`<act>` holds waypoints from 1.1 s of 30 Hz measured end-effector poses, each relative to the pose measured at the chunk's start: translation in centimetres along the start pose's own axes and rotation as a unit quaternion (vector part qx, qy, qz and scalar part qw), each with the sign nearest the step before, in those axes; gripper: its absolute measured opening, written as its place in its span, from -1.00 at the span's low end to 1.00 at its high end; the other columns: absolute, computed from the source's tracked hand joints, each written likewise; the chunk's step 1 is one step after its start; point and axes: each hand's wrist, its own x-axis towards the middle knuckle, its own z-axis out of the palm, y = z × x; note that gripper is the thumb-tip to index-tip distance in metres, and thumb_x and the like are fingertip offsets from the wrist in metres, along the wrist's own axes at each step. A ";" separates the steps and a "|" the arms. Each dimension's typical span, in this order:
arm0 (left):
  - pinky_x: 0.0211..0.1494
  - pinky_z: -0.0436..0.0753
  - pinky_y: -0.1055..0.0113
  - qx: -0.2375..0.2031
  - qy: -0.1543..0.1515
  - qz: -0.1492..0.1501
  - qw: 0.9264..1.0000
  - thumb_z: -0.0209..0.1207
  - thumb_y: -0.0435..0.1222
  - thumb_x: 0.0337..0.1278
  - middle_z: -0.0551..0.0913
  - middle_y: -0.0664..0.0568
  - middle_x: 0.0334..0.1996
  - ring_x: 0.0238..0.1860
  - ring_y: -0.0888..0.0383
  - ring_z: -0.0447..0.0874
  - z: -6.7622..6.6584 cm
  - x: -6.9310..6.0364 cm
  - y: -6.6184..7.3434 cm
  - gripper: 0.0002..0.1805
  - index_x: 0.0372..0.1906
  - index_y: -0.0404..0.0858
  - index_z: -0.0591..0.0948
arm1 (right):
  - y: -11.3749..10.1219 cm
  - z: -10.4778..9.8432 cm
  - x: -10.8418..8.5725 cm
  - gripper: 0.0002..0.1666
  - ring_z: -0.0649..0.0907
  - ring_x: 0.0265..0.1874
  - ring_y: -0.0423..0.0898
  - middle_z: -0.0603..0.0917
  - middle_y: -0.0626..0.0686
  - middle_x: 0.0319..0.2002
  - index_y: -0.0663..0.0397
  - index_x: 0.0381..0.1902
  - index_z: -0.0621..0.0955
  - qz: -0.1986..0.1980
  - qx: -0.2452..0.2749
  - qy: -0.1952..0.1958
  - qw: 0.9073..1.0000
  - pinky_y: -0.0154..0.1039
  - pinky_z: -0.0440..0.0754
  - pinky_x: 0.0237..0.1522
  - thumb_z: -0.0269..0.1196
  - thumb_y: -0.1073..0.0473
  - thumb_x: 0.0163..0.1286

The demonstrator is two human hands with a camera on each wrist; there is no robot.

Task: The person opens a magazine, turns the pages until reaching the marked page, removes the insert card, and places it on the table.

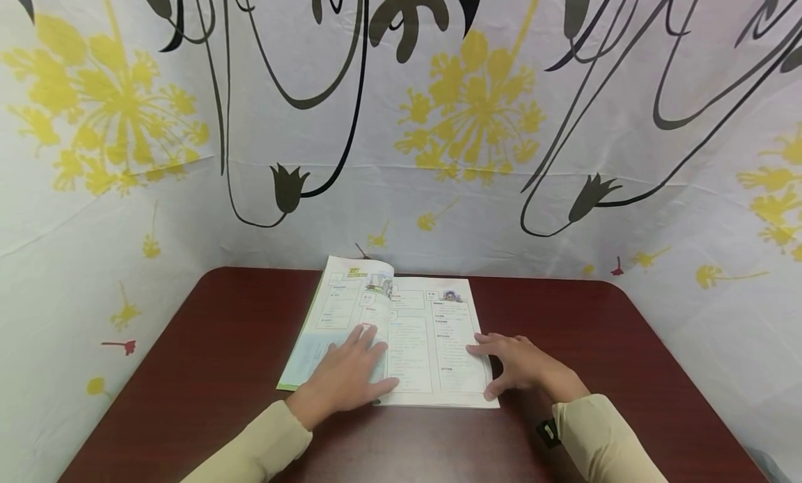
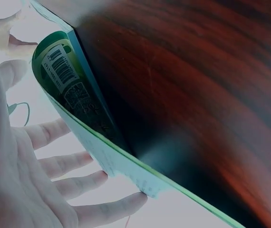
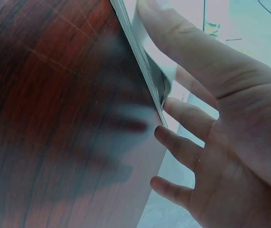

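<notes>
Book (image 1: 460, 344) lies open on counter (image 1: 213, 358). My left hand (image 1: 347, 376), fingers spread, rests on left page (image 1: 338, 305); my right hand (image 1: 523, 365), thumb and fingers apart, touches right page (image 1: 410, 354) at edge. Light, even touch should prevent creases.

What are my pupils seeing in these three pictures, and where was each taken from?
There is no machine here, only a person's two bare hands. The wide picture comes from a camera worn on the head, looking forward and down. The two close ones come from cameras on the wrists, each watching its own hand. An open book lies on a dark reddish table. The left hand lies spread mostly over the left page; the right hand touches the right page near its edge. Neither clearly grips anything.
</notes>
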 end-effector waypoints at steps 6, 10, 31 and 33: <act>-0.12 0.55 -0.19 0.026 0.017 0.000 1.000 0.08 0.44 0.03 0.42 -0.18 0.31 0.34 -0.16 0.34 0.2 0.2 0.4 -0.13 0.13 -0.21 0.58 | 0.0 0.2 0.1 0.01 0.41 0.35 0.29 0.48 0.27 0.33 0.09 0.27 0.59 -0.005 -0.010 0.008 1.000 0.38 0.27 0.21 0.60 -0.16 -0.19; -0.15 0.54 -0.14 0.037 0.016 -0.006 0.999 0.01 0.53 -0.05 0.42 -0.20 0.30 0.34 -0.16 0.34 0.3 0.1 0.7 -0.04 0.11 -0.22 0.58 | 0.0 0.1 0.2 -0.02 0.41 0.35 0.28 0.48 0.25 0.33 0.07 0.26 0.60 -0.001 -0.002 0.007 1.000 0.37 0.27 0.23 0.59 -0.18 -0.15; -0.16 0.55 -0.12 0.065 0.039 0.010 0.997 0.22 0.55 -0.39 0.40 -0.25 0.31 0.32 -0.23 0.35 1.1 0.0 1.0 0.11 0.16 -0.23 0.53 | -0.5 -0.7 0.8 -0.13 0.50 0.22 0.36 0.52 0.39 0.21 0.06 0.23 0.60 0.026 0.036 0.025 0.999 0.28 0.47 0.13 0.45 -0.32 0.07; -0.16 0.55 -0.12 0.070 0.040 0.009 0.997 0.24 0.54 -0.39 0.41 -0.25 0.30 0.31 -0.23 0.36 1.2 0.0 0.9 0.10 0.16 -0.23 0.54 | -0.5 -0.7 0.9 -0.11 0.50 0.22 0.36 0.50 0.42 0.23 0.06 0.25 0.59 0.031 0.037 0.024 0.999 0.29 0.47 0.13 0.43 -0.34 0.08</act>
